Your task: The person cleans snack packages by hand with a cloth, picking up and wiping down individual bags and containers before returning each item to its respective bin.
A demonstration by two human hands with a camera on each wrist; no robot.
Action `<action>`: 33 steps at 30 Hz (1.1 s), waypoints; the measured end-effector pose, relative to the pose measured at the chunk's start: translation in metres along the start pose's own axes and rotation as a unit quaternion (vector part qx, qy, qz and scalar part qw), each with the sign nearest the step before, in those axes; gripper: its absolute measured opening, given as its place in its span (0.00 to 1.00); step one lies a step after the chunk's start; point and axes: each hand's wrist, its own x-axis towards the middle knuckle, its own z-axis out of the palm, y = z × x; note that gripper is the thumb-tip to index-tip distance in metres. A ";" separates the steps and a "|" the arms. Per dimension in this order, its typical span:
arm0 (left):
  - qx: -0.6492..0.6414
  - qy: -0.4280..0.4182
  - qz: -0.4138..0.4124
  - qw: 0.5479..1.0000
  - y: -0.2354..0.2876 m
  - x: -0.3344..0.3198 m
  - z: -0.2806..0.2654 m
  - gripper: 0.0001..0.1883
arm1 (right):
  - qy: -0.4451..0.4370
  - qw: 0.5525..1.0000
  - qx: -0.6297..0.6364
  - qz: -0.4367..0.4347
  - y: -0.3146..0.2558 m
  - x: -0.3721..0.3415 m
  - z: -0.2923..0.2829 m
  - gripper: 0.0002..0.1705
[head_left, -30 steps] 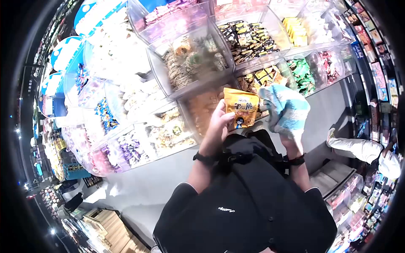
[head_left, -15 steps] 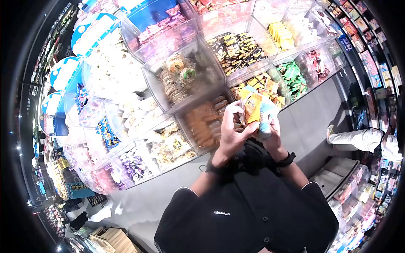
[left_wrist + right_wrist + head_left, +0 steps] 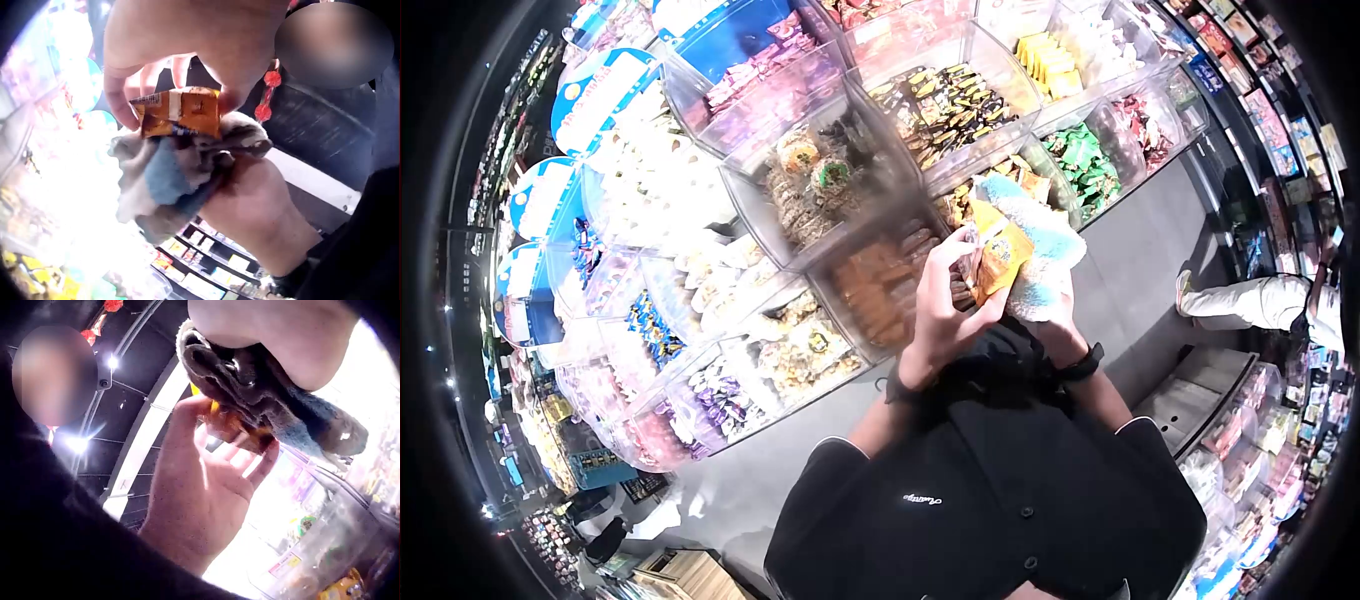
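My left hand (image 3: pixel 945 310) pinches an orange-yellow snack packet (image 3: pixel 1004 256) between thumb and fingers. In the left wrist view the packet (image 3: pixel 180 114) shows its back seam, with the thumb at one end and fingers at the other. A blue-and-white striped cloth (image 3: pixel 1050 245) lies against the packet's right side. My right hand (image 3: pixel 1057 318) holds that cloth, whose folds hide most of its fingers. Seen from the right wrist, the cloth (image 3: pixel 231 381) bunches over the packet, just above the left hand (image 3: pixel 200 481).
Clear-walled candy bins fill the space ahead, including one of similar yellow packets (image 3: pixel 1025 180), green-wrapped sweets (image 3: pixel 1083 160) and brown packs (image 3: pixel 875 290). A person in white trousers (image 3: pixel 1245 328) is at the right. A wooden box (image 3: pixel 690 578) stands lower left on the grey floor.
The cloth, held apart at the right of the packet a second ago, came against it. The packet turned from face-on to tilted. Since half a second ago, the cloth has spread rightward.
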 end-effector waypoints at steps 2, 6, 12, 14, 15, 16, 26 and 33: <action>-0.117 0.002 -0.066 0.991 0.005 -0.007 0.005 0.33 | 0.009 0.999 -0.025 0.018 0.010 -0.003 -0.005 0.26; -0.406 -0.021 -0.218 0.887 0.015 -0.003 -0.007 0.30 | 0.042 0.998 -0.032 0.042 0.018 -0.005 -0.024 0.21; -0.351 -0.040 -0.278 0.893 0.005 0.007 -0.013 0.19 | 0.122 0.985 0.075 0.096 0.008 -0.004 -0.014 0.21; -0.229 0.010 -0.204 0.952 0.000 0.005 -0.007 0.20 | 0.089 0.994 0.034 0.045 0.012 -0.004 -0.018 0.22; -0.250 0.058 -0.208 0.944 0.000 0.006 -0.002 0.19 | 0.087 0.996 0.000 0.031 0.011 -0.005 -0.020 0.22; -0.264 0.065 -0.203 0.941 -0.001 0.005 0.000 0.20 | 0.084 0.996 -0.035 0.016 0.010 -0.006 -0.022 0.22; -0.273 -0.053 -0.195 0.941 -0.002 -0.002 0.012 0.48 | 0.066 0.993 0.055 0.080 0.026 0.002 -0.028 0.26; -0.284 0.001 -0.236 0.929 -0.014 0.005 0.013 0.43 | 0.017 0.995 0.058 0.084 0.029 -0.008 -0.029 0.27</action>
